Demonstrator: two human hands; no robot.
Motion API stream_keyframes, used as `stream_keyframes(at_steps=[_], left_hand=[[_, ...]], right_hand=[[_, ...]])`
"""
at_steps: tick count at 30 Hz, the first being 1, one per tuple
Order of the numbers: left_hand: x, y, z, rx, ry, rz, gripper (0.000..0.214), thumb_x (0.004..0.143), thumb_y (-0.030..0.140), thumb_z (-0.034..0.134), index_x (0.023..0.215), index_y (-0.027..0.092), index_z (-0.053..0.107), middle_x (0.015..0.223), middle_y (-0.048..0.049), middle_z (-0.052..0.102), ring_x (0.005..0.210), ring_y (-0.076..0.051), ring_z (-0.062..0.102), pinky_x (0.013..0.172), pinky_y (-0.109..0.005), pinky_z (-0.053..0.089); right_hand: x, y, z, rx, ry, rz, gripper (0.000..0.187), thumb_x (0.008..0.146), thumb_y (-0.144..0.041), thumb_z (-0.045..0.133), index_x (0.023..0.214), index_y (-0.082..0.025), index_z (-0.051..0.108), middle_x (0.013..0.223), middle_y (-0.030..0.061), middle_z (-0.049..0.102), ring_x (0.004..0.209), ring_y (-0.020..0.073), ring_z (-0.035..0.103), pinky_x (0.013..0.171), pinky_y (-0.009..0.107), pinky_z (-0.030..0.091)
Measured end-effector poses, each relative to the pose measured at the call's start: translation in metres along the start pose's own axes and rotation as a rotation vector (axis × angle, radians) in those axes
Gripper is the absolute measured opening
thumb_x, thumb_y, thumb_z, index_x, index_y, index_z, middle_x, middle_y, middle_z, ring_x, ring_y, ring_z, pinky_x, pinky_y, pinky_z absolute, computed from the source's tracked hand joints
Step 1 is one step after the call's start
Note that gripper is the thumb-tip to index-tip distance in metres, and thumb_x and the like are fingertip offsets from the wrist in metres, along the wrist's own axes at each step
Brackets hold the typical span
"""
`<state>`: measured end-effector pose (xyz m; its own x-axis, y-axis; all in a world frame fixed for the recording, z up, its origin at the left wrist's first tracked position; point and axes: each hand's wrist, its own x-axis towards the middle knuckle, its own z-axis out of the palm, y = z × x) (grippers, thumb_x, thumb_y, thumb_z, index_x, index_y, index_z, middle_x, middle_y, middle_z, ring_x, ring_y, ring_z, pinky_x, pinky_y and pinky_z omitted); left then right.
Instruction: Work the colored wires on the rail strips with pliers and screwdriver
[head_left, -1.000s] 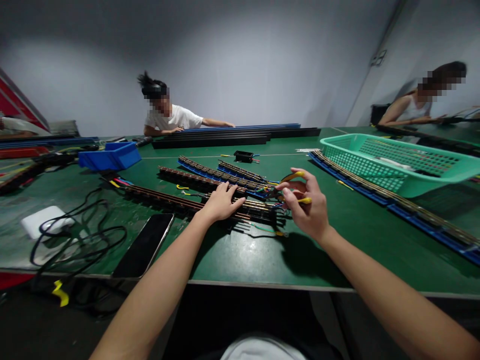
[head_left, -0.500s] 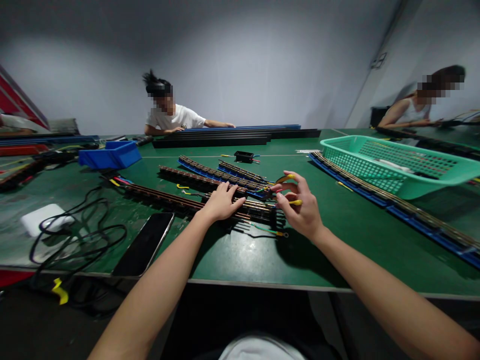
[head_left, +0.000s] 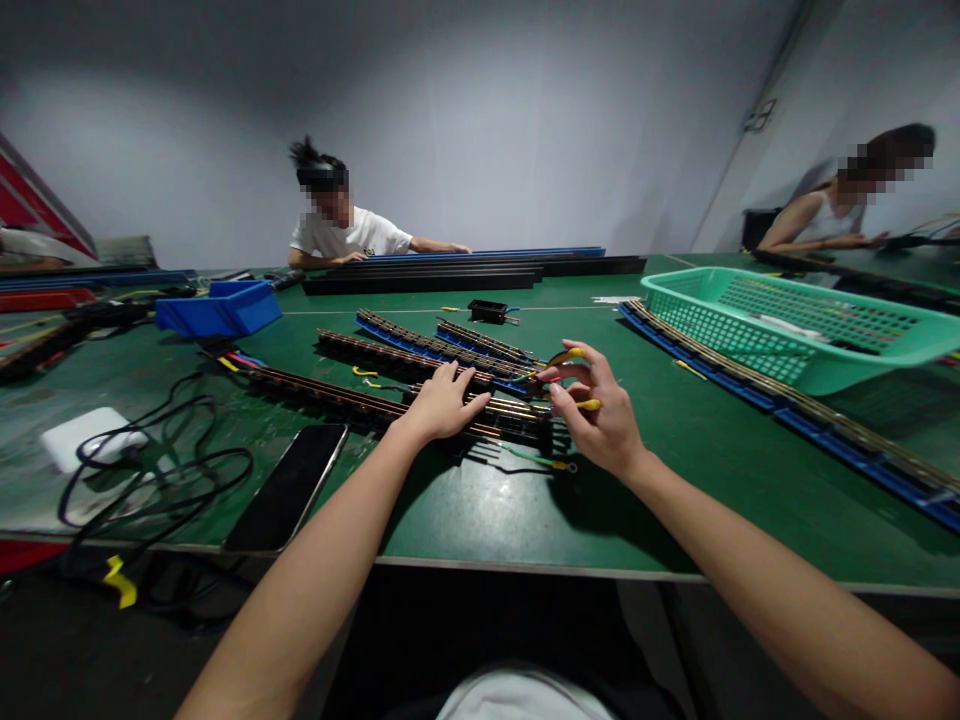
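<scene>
My left hand [head_left: 442, 405] lies with fingers spread over dark rail strips with copper-coloured bars [head_left: 397, 360], pressing on them. My right hand [head_left: 600, 415] is curled at the right ends of the strips. Its fingers close around what look like small pliers with yellow handles [head_left: 589, 405]; their jaws are hidden among coloured wires, and a bit of red shows by the fingertips. A green wire [head_left: 529, 458] with a ring terminal sticks out below. Beyond my left hand lie strips with blue bases [head_left: 420, 340]. A longer dark strip [head_left: 322, 392] runs left, ending in coloured wires.
A green basket [head_left: 810, 375] stands right, beside a long blue-based strip [head_left: 795, 415]. A phone [head_left: 289, 490], a white adapter [head_left: 82, 440] and black cable [head_left: 172, 480] lie left. Behind are a blue bin [head_left: 221, 310], a small black box [head_left: 487, 311], black profiles [head_left: 427, 282] and two co-workers.
My right hand has shifted very slightly left, still holding the yellow-handled tool at the strip ends. My left hand stays where it was.
</scene>
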<state>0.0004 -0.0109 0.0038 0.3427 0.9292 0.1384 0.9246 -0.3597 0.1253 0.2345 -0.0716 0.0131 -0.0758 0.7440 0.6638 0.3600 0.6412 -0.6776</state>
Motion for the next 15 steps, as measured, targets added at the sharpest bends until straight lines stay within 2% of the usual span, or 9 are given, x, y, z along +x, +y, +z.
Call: stream_keyframes(at_steps=[6, 15], left_hand=[[0.0003, -0.001, 0.0014, 0.006, 0.011, 0.012, 0.071, 0.098, 0.06, 0.036, 0.151, 0.013, 0.04, 0.158, -0.0224, 0.033, 0.149, -0.034, 0.027, 0.114, -0.05, 0.032], [0.0004, -0.001, 0.0012, 0.009, -0.001, -0.003, 0.071, 0.097, 0.062, 0.034, 0.151, 0.016, 0.039, 0.16, -0.0201, 0.032, 0.149, -0.033, 0.026, 0.115, -0.05, 0.032]], right_hand=[[-0.0015, 0.001, 0.0011, -0.03, -0.044, 0.008, 0.049, 0.09, -0.027, 0.057, 0.136, -0.021, 0.04, 0.102, 0.0066, 0.073, 0.055, 0.0119, 0.062, 0.051, 0.025, 0.053], [0.0005, 0.0003, -0.0002, 0.007, 0.01, 0.052, 0.048, 0.09, -0.03, 0.058, 0.134, -0.022, 0.041, 0.104, 0.0074, 0.073, 0.054, 0.012, 0.061, 0.048, 0.026, 0.052]])
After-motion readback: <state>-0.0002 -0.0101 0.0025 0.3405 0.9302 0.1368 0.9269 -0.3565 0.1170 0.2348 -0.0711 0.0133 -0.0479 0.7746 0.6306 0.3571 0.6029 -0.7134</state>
